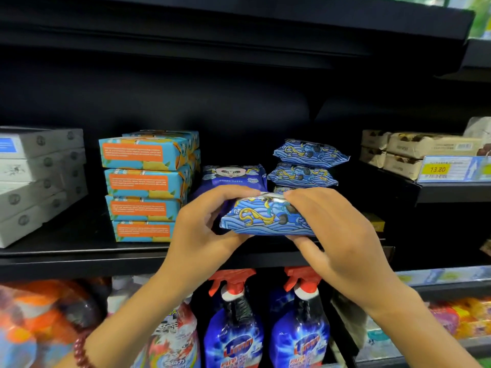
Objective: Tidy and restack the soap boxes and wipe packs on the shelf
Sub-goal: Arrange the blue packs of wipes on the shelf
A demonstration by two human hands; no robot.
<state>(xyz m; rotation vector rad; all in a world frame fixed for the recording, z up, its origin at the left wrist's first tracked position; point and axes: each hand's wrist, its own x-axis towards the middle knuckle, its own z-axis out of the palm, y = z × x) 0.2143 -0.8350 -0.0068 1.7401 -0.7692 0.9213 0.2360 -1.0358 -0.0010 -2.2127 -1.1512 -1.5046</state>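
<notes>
A blue wave-patterned wipe pack is held flat in front of the black shelf. My left hand grips its left end and my right hand grips its right end. Behind it, two matching wipe packs lie stacked, with a third mostly hidden below them. A dark blue wipe pack with a cartoon face stands just left of that stack. Further left sits a stack of blue-and-orange soap boxes.
Grey-white boxes are piled unevenly at the far left. Beige boxes and a yellow price tag sit on the right-hand shelf. Below are blue spray bottles with red triggers and colourful packs.
</notes>
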